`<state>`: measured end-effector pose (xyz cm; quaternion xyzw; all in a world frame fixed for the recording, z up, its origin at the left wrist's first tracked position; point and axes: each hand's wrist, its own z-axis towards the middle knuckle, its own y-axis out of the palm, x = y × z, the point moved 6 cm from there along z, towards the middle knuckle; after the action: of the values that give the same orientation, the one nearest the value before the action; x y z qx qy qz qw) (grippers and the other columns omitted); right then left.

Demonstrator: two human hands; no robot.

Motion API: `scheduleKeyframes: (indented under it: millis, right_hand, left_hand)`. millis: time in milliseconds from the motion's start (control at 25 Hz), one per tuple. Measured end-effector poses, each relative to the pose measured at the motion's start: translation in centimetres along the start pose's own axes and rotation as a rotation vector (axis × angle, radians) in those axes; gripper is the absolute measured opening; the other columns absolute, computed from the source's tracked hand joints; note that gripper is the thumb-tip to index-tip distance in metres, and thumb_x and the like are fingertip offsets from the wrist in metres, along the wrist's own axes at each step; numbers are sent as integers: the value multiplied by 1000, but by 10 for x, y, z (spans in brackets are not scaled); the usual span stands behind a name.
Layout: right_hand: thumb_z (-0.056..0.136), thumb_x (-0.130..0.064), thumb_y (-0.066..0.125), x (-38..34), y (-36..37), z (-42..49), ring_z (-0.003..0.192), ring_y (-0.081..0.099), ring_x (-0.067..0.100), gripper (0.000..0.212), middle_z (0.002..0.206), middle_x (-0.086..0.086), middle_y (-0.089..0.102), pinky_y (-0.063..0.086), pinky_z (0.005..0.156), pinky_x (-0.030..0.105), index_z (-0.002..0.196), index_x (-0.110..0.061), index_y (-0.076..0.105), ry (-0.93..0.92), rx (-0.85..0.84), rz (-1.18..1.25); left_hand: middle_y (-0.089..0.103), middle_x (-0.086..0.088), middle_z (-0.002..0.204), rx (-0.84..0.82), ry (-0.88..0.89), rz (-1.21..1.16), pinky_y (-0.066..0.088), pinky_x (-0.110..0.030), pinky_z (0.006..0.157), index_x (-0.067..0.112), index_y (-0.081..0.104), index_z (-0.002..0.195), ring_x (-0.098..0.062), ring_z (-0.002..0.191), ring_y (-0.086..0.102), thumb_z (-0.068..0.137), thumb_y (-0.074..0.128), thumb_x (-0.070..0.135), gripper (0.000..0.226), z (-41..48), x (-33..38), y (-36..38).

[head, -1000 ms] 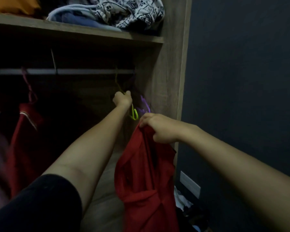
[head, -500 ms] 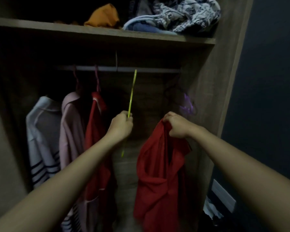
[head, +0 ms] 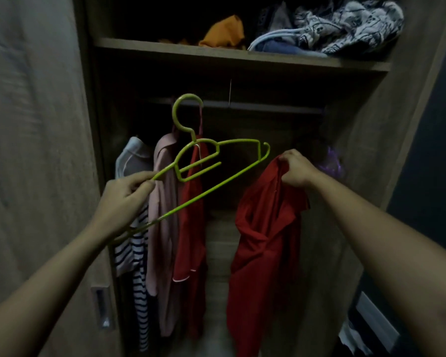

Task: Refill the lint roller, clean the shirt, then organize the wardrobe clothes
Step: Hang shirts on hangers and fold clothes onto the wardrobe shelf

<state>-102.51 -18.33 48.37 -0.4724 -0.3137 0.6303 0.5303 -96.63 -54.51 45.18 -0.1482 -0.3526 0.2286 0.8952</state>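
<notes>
Green hanger (head: 204, 194), edge-on half a second ago, now turned broadside, hook uppermost. Left hand (head: 124, 199) grips hanger's left end, fingers curled round it. Right hand (head: 296, 168) pinches top of red shirt (head: 263, 240); shirt hangs limp right of hanger, before open wardrobe. Striped top (head: 131, 248), pink shirt (head: 162, 228), red garment (head: 193, 228) hang from rail (head: 268, 108), left. Crumpled clothes on shelf (head: 216, 54) above.

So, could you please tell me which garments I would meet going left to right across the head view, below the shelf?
White striped top, pink shirt, hanging red garment, red shirt held by the right hand.
</notes>
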Motion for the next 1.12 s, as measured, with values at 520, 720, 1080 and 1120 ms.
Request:
scheduleKeyframes:
  millis: [520,720,1080,1120]
  right_hand:
    - [81,-49,38,-105,-32,-63,99,58,19,42,104,-3,61,39,73,30,101,-19,59,-601,267,-186]
    - [91,-49,23,-74,-39,-77,72,65,30,52,75,7,64,31,49,27,72,-11,54,-537,479,-225]
    - [91,-51,23,-83,-69,-91,75,63,24,51,77,3,65,28,54,25,74,-14,55,-537,533,-252]
    - [91,-51,24,-85,-67,-92,74,63,24,51,77,3,64,28,53,25,74,-14,55,-542,527,-258]
  left_hand:
    - [70,15,78,15,198,-9,44,-24,69,42,67,99,-7,80,66,84,40,40,31,4,21,53]
    - [49,-9,121,279,399,419,34,-43,83,21,54,124,-29,105,43,80,50,26,44,-31,65,84]
    - [20,-1,142,-267,-47,-127,37,-47,101,46,33,117,-18,132,27,73,43,70,51,-126,69,212]
    - [24,-1,140,-227,-36,-132,37,-45,99,45,31,119,-17,130,30,74,46,67,52,-125,79,211]
